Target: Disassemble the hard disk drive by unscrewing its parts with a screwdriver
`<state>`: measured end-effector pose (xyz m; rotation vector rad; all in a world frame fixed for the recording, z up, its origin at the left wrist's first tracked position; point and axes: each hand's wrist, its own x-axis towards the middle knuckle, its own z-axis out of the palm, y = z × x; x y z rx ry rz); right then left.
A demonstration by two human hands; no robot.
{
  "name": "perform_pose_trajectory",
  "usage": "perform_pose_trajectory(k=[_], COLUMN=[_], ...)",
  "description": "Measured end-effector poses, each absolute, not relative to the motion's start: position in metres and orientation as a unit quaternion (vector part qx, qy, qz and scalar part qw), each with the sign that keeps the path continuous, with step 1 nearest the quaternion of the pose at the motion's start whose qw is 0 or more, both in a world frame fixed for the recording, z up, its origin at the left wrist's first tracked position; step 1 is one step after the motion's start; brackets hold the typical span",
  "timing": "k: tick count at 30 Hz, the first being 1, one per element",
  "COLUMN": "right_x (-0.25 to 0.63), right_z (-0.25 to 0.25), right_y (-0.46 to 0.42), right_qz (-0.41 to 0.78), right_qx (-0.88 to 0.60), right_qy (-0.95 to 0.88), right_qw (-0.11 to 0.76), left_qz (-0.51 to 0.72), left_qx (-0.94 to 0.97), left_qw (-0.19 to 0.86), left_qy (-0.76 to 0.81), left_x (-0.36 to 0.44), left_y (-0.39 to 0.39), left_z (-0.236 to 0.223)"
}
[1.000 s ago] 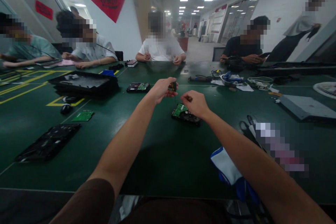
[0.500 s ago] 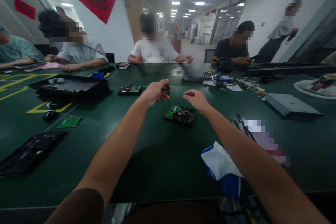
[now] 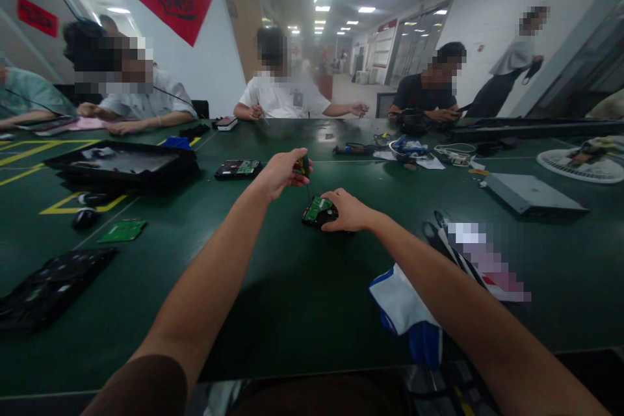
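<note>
My left hand (image 3: pixel 286 173) is wrapped round the dark handle of a screwdriver (image 3: pixel 303 165), held upright with its thin shaft pointing down. The tip meets the left end of a hard drive (image 3: pixel 319 209) that lies on the green table with its green circuit board facing up. My right hand (image 3: pixel 347 209) grips the right part of this drive, thumb on the near side and fingers on the far side, and covers much of it. To the left, a second hard drive (image 3: pixel 238 169) lies on the table beyond my left forearm.
At the left are black trays (image 3: pixel 121 166), a loose green circuit board (image 3: pixel 123 231), a computer mouse (image 3: pixel 85 218) and a black flat part (image 3: pixel 53 289). White-and-blue gloves (image 3: pixel 404 302) lie near my right forearm. A grey metal case (image 3: pixel 533 194) stands at the right. Several people sit across the table.
My right hand has come down from above the table onto the hard drive and grips it. My left hand keeps the screwdriver upright at the drive's left end. The view has turned rightward.
</note>
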<state>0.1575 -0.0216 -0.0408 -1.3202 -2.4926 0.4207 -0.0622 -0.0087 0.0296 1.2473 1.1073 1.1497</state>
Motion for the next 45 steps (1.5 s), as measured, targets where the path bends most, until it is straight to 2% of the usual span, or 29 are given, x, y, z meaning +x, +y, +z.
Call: perform_pose_trajectory(k=[4,11,25,31,38,45], right_x=[0.155,0.147,0.185,0.188,0.195,0.197], right_z=[-0.043,-0.047,-0.08,-0.089,-0.098,-0.098], right_y=[-0.023,-0.034,0.006,0.006,0.014,0.009], right_qz=[0.123,0.069,0.078,0.084,0.143,0.181], right_qx=[-0.472,-0.581,-0.655,-0.634,-0.572,-0.564], right_qy=[-0.865,-0.805,-0.727,-0.734,-0.748,-0.738], right_qw=[0.115,0.1,0.192,0.229,0.305,0.323], left_qz=[0.477,0.477,0.459,0.468,0.462,0.458], left_qx=[0.527,0.525,0.543,0.546,0.573,0.573], left_qw=[0.528,0.536,0.565,0.558,0.522,0.529], left_qy=[0.465,0.458,0.419,0.415,0.431,0.427], left_x=[-0.062,-0.058,-0.056,-0.061,-0.062,-0.061], left_y=[-0.008,-0.01,-0.012,-0.009,-0.008,-0.008], left_z=[0.028,0.027,0.028,0.024,0.022,0.02])
